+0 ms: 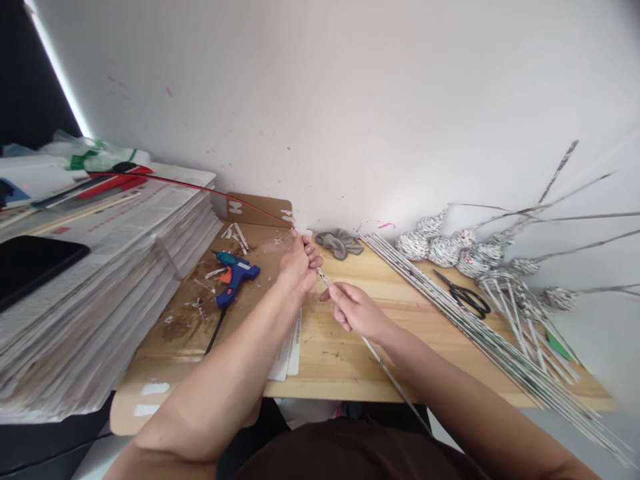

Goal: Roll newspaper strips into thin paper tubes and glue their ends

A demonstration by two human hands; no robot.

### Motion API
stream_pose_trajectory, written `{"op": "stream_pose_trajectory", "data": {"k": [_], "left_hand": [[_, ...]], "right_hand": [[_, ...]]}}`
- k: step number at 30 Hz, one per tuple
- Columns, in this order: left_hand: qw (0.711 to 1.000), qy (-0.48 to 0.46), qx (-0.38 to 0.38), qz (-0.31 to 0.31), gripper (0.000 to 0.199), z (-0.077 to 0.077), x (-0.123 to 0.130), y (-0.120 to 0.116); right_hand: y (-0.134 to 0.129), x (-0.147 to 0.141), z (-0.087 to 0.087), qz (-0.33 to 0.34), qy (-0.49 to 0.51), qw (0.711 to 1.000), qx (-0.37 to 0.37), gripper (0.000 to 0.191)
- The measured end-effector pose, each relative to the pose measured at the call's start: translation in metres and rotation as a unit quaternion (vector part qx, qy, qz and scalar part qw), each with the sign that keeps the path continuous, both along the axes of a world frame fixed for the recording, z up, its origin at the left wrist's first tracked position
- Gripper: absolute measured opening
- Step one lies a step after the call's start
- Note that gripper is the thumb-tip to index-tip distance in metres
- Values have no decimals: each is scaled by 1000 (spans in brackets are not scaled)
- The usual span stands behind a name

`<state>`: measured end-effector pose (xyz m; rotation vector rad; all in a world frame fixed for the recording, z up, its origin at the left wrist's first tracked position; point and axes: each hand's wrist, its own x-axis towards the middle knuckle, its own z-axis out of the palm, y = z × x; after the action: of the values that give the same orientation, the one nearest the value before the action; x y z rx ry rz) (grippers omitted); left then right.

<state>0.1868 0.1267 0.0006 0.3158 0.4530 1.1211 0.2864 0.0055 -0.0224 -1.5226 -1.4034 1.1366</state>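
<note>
My left hand (299,261) is closed over the middle of the table, holding the upper end of a thin rolled-paper stick (384,365). A thin red and black wire (220,193) runs from the upper left to its fingertips. Lower and to the right, my right hand (350,307) pinches the same stick, which slants down past the table's front edge towards my body. A short speckled length of it shows between the two hands. Left of my left hand, a blue glue gun (236,275) lies on stained cardboard (183,333).
Stacked newspapers (165,267) with a phone (40,263) and red-handled tool (117,183) stand left. A grey cloth (340,243) lies near the wall. Right are many paper sticks (440,297), black scissors (465,297) and woven paper shapes (443,251) with long stalks.
</note>
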Motion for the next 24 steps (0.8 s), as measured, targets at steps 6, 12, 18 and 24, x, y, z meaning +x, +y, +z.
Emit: {"op": "stream_pose_trajectory", "data": {"k": [6, 12, 18, 24], "left_hand": [[1000, -14, -9, 16, 43, 3, -7, 6], [997, -65, -25, -24, 42, 6, -9, 5], [998, -42, -21, 36, 42, 5, -11, 13], [998, -45, -22, 24, 43, 5, -10, 10]], "right_hand": [[-32, 12, 0, -24, -109, 993, 32, 36], [-42, 23, -9, 109, 346, 912, -190, 35], [-54, 22, -5, -28, 13, 999, -35, 37], [-56, 25, -3, -14, 86, 992, -95, 36]]}}
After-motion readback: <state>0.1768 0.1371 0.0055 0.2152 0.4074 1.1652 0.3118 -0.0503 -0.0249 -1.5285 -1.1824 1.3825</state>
